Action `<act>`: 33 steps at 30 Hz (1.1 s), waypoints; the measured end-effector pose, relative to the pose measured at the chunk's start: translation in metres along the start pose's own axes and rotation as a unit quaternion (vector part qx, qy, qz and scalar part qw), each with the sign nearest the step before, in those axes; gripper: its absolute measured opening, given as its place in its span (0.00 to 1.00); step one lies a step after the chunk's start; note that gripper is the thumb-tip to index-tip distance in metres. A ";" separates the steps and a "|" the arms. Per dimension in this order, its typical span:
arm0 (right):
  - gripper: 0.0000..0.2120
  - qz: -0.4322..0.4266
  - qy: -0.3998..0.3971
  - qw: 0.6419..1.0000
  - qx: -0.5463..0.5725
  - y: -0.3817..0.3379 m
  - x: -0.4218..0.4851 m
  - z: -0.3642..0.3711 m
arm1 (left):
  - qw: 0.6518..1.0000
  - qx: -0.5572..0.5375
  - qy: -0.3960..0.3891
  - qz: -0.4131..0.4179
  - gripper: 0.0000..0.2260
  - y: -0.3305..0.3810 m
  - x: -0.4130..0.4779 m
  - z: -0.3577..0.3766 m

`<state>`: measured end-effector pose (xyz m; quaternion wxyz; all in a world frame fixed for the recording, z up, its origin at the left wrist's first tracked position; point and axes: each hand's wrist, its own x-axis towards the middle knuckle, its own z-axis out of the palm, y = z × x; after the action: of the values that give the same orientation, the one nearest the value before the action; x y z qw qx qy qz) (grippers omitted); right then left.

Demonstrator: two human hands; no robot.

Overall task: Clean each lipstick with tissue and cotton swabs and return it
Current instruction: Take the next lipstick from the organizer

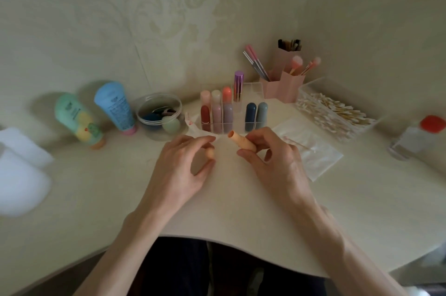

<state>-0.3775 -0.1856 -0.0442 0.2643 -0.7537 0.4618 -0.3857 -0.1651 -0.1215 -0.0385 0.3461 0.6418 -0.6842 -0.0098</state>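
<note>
1. The curved front edge of the pale cream table is nearest, and both bare forearms reach over it.
2. The left hand has its fingers curled and pinches a small rounded peach cap between thumb and fingertips, close above the tabletop.
3. The right hand grips a peach plastic lipstick tube between thumb and fingers. The tube is tilted, with its open end pointing up-left, near the cap but apart from it.
4. Right of that hand a flat white tissue lies on the table with a thin cotton swab on it.
5. Behind the left hand lies a crumpled white tissue with reddish marks.
6. Beyond it, a clear acrylic organiser holds upright lipsticks in pink, cream, coral, dark red, mauve, navy and grey, plus a metallic purple tube.
7. Farther back are a clear box of wooden-stemmed swabs, pink brush holders, and a round clear tub of sponges.
8. To the left, a green squeeze tube and a blue squeeze tube carry print too blurred to read.
</note>
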 end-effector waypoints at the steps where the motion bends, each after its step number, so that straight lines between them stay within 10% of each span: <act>1: 0.12 0.003 -0.005 1.000 0.007 0.000 0.000 0.000 | 1.000 -0.001 0.003 -0.001 0.20 0.000 0.000 0.000; 26: 0.10 -0.071 -0.157 0.966 0.194 -0.013 -0.002 0.002 | 0.896 -0.431 0.087 -0.066 0.05 0.015 0.003 0.006; 33: 0.12 0.035 -0.158 0.936 0.312 -0.020 -0.001 0.001 | 0.864 -0.484 0.098 -0.100 0.04 0.017 -0.002 0.007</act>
<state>-0.3669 -0.1757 -0.0303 0.5690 -0.6681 0.2966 -0.3766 -0.1831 -0.1201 -0.0368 0.6753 0.4567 -0.4881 -0.3116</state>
